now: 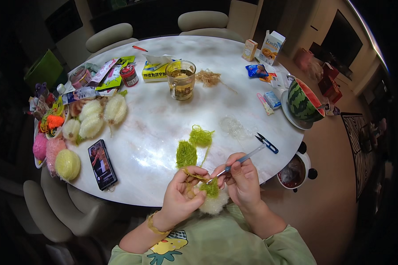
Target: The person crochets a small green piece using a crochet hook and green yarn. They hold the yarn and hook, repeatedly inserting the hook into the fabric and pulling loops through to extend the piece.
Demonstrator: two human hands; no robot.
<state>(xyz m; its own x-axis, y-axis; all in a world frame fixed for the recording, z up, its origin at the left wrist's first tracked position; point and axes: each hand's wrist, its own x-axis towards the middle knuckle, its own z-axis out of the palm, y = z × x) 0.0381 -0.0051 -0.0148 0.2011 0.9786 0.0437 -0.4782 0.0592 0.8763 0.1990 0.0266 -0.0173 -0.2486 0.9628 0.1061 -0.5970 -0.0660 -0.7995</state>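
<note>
My right hand holds a crochet hook with a blue-grey grip, its metal tip at the top of a small crocheted piece. That piece has a green upper part and a fluffy white lower part. My left hand pinches the green part, with olive-coloured yarn looped over its fingers. Just beyond my left hand lie a green yarn bundle and a looser green tangle, a strand trailing from the tangle. Thread snips and clear, thin thread lie beyond my right hand.
A phone lies at the left, beside yarn balls and white crocheted pieces. A glass mug of liquid stands mid-table near a tissue pack. At the right, a cut watermelon sits on a plate.
</note>
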